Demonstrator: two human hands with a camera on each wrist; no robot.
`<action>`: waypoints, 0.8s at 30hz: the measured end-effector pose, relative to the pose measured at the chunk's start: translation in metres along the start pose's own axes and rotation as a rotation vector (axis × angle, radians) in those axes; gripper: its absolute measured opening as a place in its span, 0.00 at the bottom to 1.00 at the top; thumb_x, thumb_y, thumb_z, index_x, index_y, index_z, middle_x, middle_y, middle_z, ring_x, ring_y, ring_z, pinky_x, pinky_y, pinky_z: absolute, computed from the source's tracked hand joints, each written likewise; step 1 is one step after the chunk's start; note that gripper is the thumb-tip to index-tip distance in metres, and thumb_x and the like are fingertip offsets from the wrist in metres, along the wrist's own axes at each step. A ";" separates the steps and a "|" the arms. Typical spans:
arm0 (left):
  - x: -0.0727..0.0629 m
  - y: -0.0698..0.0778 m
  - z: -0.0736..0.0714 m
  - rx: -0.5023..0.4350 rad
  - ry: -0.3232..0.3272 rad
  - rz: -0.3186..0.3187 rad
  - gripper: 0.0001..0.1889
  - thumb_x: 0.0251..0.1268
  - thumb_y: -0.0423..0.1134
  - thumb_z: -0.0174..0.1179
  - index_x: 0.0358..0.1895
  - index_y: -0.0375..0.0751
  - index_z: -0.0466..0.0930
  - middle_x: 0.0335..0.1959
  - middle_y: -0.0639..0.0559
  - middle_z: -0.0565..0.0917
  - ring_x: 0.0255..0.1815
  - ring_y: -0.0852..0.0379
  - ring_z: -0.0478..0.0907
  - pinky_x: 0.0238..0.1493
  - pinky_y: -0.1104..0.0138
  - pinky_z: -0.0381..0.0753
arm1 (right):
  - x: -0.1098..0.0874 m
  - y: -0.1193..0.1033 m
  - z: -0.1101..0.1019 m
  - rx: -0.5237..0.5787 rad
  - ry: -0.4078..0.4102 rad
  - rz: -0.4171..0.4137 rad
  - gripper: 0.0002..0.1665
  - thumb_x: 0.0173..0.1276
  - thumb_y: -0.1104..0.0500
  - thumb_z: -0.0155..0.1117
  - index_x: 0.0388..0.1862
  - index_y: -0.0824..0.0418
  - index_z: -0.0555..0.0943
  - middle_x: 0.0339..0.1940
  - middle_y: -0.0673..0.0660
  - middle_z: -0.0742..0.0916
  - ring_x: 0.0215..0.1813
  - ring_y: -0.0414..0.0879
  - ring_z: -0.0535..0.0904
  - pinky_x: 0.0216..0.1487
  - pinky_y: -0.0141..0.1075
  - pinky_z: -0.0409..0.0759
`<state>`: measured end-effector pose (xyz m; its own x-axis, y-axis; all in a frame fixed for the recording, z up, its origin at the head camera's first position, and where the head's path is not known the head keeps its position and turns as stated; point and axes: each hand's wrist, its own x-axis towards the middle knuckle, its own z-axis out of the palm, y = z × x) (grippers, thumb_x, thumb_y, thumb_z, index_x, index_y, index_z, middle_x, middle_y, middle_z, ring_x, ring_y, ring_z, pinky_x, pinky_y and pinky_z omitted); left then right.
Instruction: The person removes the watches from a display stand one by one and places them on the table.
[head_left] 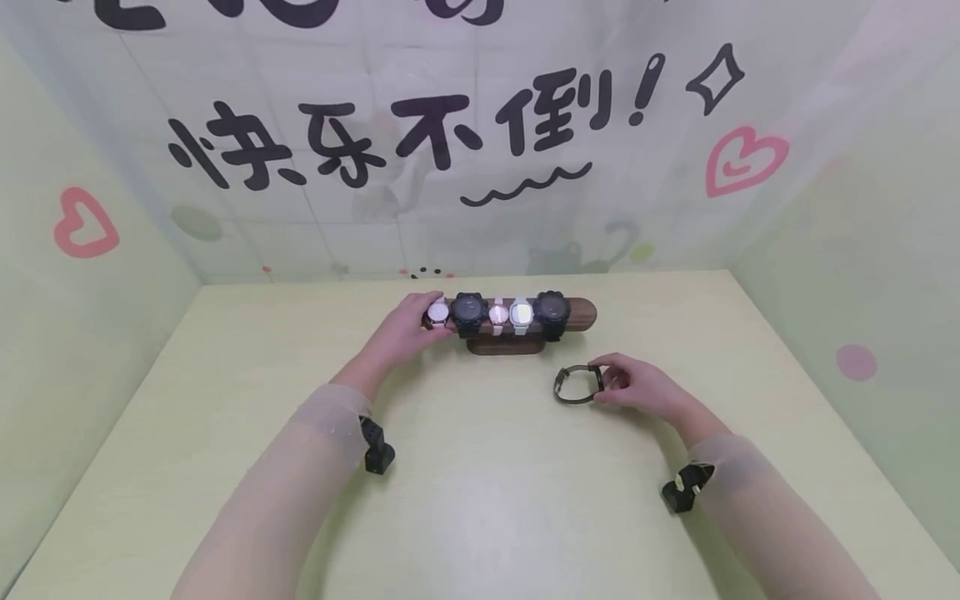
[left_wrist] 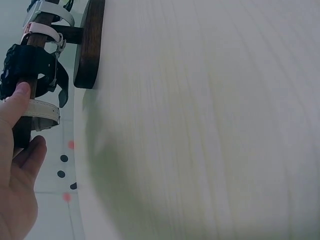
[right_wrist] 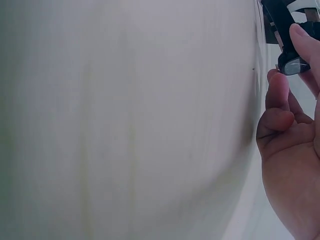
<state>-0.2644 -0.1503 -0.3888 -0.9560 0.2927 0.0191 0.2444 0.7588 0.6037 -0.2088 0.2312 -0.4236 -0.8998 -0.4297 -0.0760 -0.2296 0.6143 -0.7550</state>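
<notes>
Right fingers (right_wrist: 278,92) pinch watch (right_wrist: 285,27); left fingers (left_wrist: 18,102) grip stand (head_left: 506,345)

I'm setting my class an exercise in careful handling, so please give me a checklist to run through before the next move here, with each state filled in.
1. Left hand on the display stand's left end: ok.
2. Right hand gripping the loose watch: ok.
3. Room on the stand's right end: ok; bare wood shows beyond the rightmost black watch.
4. Loose watch at the stand: not ok; it is apart, in front.
5. Its strap fastened: cannot tell; it forms a loop, but the fastening is too small to make out.
</notes>
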 end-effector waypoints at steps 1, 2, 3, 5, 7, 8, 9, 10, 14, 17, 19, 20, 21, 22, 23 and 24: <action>0.000 0.000 0.000 -0.001 0.001 -0.001 0.38 0.60 0.45 0.63 0.70 0.37 0.57 0.63 0.36 0.66 0.61 0.41 0.66 0.63 0.51 0.65 | 0.000 0.001 0.001 0.002 0.001 -0.003 0.31 0.54 0.57 0.73 0.58 0.61 0.75 0.36 0.54 0.81 0.35 0.46 0.73 0.36 0.34 0.73; 0.000 0.000 0.001 -0.001 0.003 0.000 0.38 0.60 0.45 0.63 0.70 0.37 0.57 0.63 0.36 0.66 0.61 0.41 0.66 0.63 0.51 0.65 | -0.001 0.002 0.001 0.001 0.004 -0.001 0.31 0.54 0.57 0.73 0.57 0.61 0.75 0.36 0.54 0.81 0.35 0.46 0.73 0.36 0.34 0.73; 0.000 -0.001 0.001 0.000 0.003 0.000 0.38 0.60 0.45 0.63 0.70 0.37 0.57 0.63 0.36 0.66 0.61 0.41 0.66 0.64 0.52 0.65 | -0.001 0.002 0.001 -0.001 0.003 -0.002 0.31 0.54 0.57 0.73 0.57 0.60 0.75 0.36 0.54 0.81 0.35 0.45 0.73 0.36 0.34 0.73; 0.000 -0.001 0.001 -0.002 0.004 -0.001 0.37 0.61 0.45 0.63 0.70 0.37 0.57 0.63 0.36 0.66 0.61 0.42 0.66 0.64 0.52 0.65 | -0.001 0.003 0.002 -0.006 0.000 -0.005 0.31 0.54 0.57 0.73 0.57 0.60 0.75 0.36 0.54 0.81 0.35 0.45 0.73 0.37 0.33 0.73; 0.000 -0.001 0.002 -0.001 0.004 -0.003 0.37 0.61 0.45 0.63 0.70 0.37 0.57 0.63 0.36 0.66 0.61 0.42 0.66 0.64 0.52 0.65 | 0.000 0.004 0.002 -0.013 -0.004 -0.006 0.31 0.54 0.56 0.73 0.57 0.60 0.75 0.35 0.53 0.81 0.35 0.45 0.73 0.37 0.33 0.73; 0.000 -0.002 0.002 -0.001 0.004 -0.004 0.37 0.61 0.44 0.63 0.70 0.37 0.57 0.63 0.36 0.66 0.61 0.42 0.66 0.64 0.52 0.65 | 0.000 0.004 0.002 -0.018 -0.008 -0.007 0.31 0.54 0.56 0.73 0.57 0.60 0.75 0.35 0.53 0.81 0.35 0.45 0.73 0.36 0.34 0.73; 0.000 -0.001 0.002 -0.002 0.003 -0.005 0.37 0.61 0.44 0.63 0.70 0.37 0.57 0.63 0.36 0.66 0.61 0.42 0.66 0.64 0.52 0.65 | 0.000 0.005 0.002 -0.024 -0.013 -0.009 0.31 0.54 0.56 0.73 0.57 0.60 0.75 0.35 0.53 0.81 0.35 0.45 0.73 0.36 0.34 0.73; 0.000 -0.001 0.002 -0.002 0.002 -0.005 0.37 0.61 0.44 0.63 0.70 0.37 0.57 0.63 0.36 0.66 0.61 0.42 0.66 0.64 0.52 0.65 | 0.000 0.005 0.003 -0.032 -0.016 -0.010 0.31 0.54 0.55 0.73 0.57 0.60 0.75 0.35 0.53 0.81 0.35 0.45 0.73 0.36 0.34 0.73; 0.000 0.000 0.001 -0.002 0.007 -0.005 0.38 0.60 0.45 0.63 0.70 0.37 0.57 0.63 0.36 0.66 0.61 0.42 0.67 0.64 0.52 0.65 | 0.000 0.006 0.003 -0.043 -0.023 -0.001 0.31 0.54 0.55 0.73 0.57 0.60 0.75 0.36 0.53 0.80 0.35 0.45 0.72 0.37 0.35 0.72; -0.001 0.001 0.001 -0.003 0.009 0.000 0.38 0.60 0.44 0.63 0.70 0.36 0.57 0.62 0.36 0.66 0.61 0.41 0.67 0.64 0.52 0.65 | 0.001 0.006 0.003 -0.043 -0.026 0.009 0.31 0.54 0.55 0.73 0.57 0.59 0.76 0.36 0.53 0.80 0.35 0.45 0.72 0.38 0.35 0.72; -0.001 0.001 0.000 -0.003 0.009 0.000 0.38 0.60 0.44 0.63 0.70 0.36 0.57 0.62 0.36 0.66 0.61 0.41 0.67 0.64 0.52 0.65 | 0.001 0.007 0.003 -0.043 -0.031 0.011 0.31 0.55 0.55 0.73 0.57 0.59 0.75 0.36 0.53 0.80 0.35 0.45 0.72 0.38 0.35 0.72; -0.001 0.001 0.000 -0.004 0.009 0.000 0.38 0.60 0.44 0.63 0.70 0.36 0.57 0.62 0.36 0.66 0.61 0.41 0.67 0.64 0.52 0.65 | 0.001 0.007 0.003 -0.043 -0.033 0.008 0.31 0.55 0.54 0.72 0.57 0.59 0.75 0.35 0.53 0.80 0.35 0.45 0.72 0.38 0.36 0.72; -0.001 0.001 0.001 -0.005 0.008 0.001 0.38 0.60 0.44 0.64 0.70 0.36 0.57 0.62 0.36 0.66 0.61 0.41 0.67 0.64 0.52 0.65 | 0.001 0.007 0.003 -0.042 -0.034 0.005 0.31 0.55 0.55 0.72 0.57 0.59 0.75 0.35 0.53 0.80 0.35 0.46 0.72 0.38 0.36 0.72; -0.001 0.001 0.001 -0.005 0.009 -0.001 0.38 0.60 0.44 0.64 0.70 0.37 0.58 0.62 0.36 0.67 0.61 0.42 0.67 0.64 0.52 0.65 | 0.001 0.007 0.003 -0.038 -0.036 0.005 0.31 0.55 0.55 0.72 0.57 0.59 0.76 0.35 0.53 0.80 0.35 0.46 0.72 0.38 0.36 0.72; -0.001 0.001 0.001 -0.007 0.010 -0.002 0.38 0.60 0.45 0.64 0.70 0.37 0.58 0.62 0.36 0.67 0.61 0.42 0.67 0.63 0.52 0.65 | 0.001 0.007 0.003 -0.038 -0.038 0.002 0.31 0.55 0.55 0.72 0.57 0.59 0.75 0.35 0.53 0.80 0.34 0.46 0.72 0.38 0.36 0.72; -0.001 0.000 0.001 -0.007 0.011 -0.002 0.38 0.60 0.45 0.64 0.70 0.37 0.58 0.62 0.36 0.67 0.60 0.42 0.67 0.63 0.52 0.65 | 0.001 0.008 0.003 -0.038 -0.041 -0.004 0.31 0.55 0.55 0.72 0.58 0.60 0.75 0.34 0.53 0.80 0.34 0.46 0.72 0.37 0.36 0.71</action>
<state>-0.2634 -0.1493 -0.3898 -0.9582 0.2850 0.0266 0.2415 0.7553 0.6093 -0.2106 0.2333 -0.4319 -0.8831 -0.4582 -0.1004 -0.2477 0.6373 -0.7298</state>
